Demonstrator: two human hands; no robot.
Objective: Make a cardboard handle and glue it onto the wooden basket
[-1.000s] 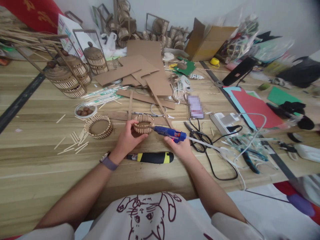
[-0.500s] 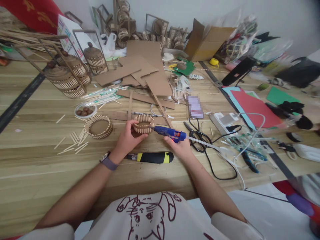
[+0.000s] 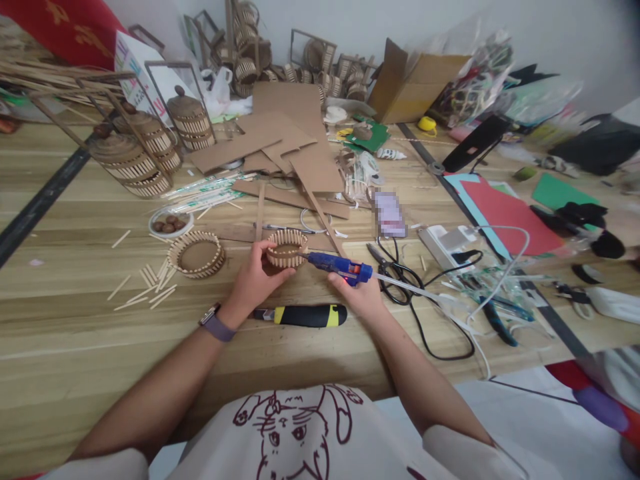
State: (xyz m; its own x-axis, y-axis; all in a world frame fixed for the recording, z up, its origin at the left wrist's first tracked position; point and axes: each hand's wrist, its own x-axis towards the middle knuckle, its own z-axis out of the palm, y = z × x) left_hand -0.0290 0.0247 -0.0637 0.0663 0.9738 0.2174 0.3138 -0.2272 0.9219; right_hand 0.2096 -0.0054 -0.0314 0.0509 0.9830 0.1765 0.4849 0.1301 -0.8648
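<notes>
My left hand [image 3: 261, 283] grips a small round basket [image 3: 286, 257] walled with short upright wooden sticks, thumb at its front and fingers at its left side. In my right hand [image 3: 364, 297] is a blue hot glue gun [image 3: 340, 265], its nozzle at the basket's right rim and a small red light showing. A white cord or glue stick trails from the gun's back. To the left lies a wider stick-walled ring [image 3: 197, 255] with a brown base. A black and yellow utility knife [image 3: 310, 315] rests just in front of my hands.
Loose sticks [image 3: 155, 283] and a bowl of brown balls [image 3: 171, 222] lie at left. Lidded stick buckets [image 3: 131, 163] stand behind them. Cardboard pieces [image 3: 295, 143] cover the middle back. Black scissors [image 3: 397, 273], a power strip [image 3: 443, 247], cables and pliers [image 3: 500, 323] are at right.
</notes>
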